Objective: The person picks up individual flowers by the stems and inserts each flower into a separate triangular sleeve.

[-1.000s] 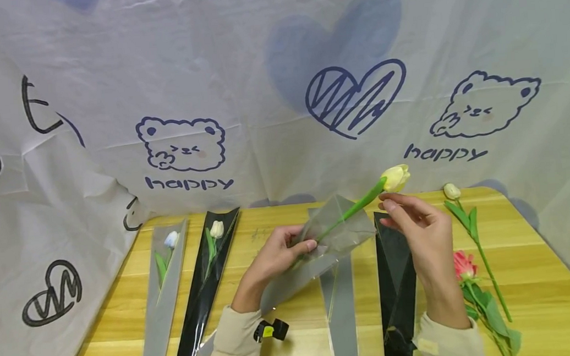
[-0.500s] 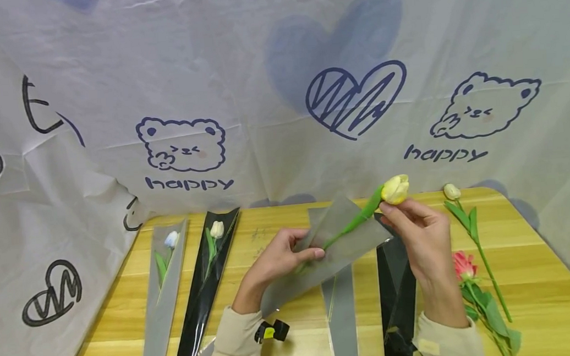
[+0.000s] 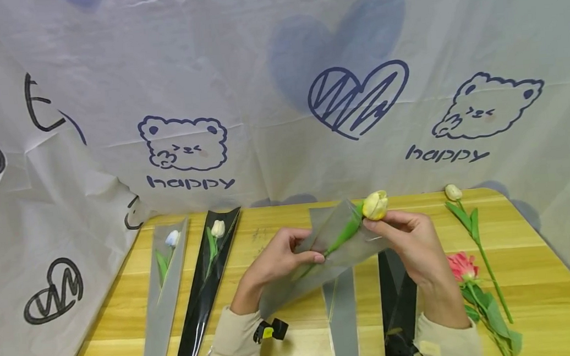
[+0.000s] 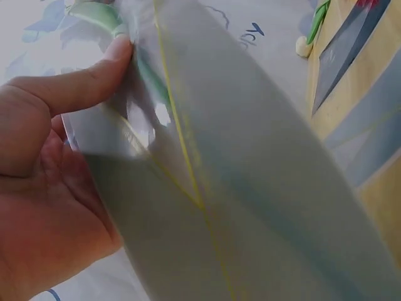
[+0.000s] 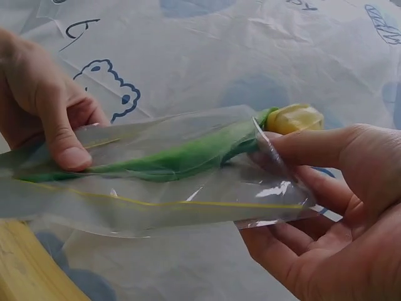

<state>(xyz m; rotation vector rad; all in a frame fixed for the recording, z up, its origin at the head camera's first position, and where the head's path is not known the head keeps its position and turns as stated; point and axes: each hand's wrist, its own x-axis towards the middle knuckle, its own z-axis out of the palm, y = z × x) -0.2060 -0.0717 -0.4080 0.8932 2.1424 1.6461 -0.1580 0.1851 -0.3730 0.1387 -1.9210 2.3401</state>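
A yellow tulip [image 3: 376,205] lies mostly inside a grey translucent flower sleeve [image 5: 188,219], its bloom sticking out of the open end. My left hand [image 3: 284,256] grips the sleeve with the thumb on top, pressing over the stem. With thumb and fingers, my right hand [image 3: 421,245] pinches the tulip just below the bloom, at the mouth of the sleeve. In the right wrist view the green leaf [image 5: 188,157] shows through the clear front. Sleeve film fills much of the left wrist view, and the left fingers behind it are largely hidden.
To the left lie a grey sleeve [image 3: 151,320] with a pale blue tulip and a black sleeve [image 3: 196,327] with a white one. Another grey sleeve [image 3: 341,317] and black sleeve [image 3: 396,280] lie below my hands. At right are a white tulip [image 3: 453,192] and a pink flower [image 3: 463,267].
The right hand has moved left and down with the tulip, and the bloom now sits close to the sleeve's mouth. More of the stem and leaf is inside; the left hand keeps its grip.
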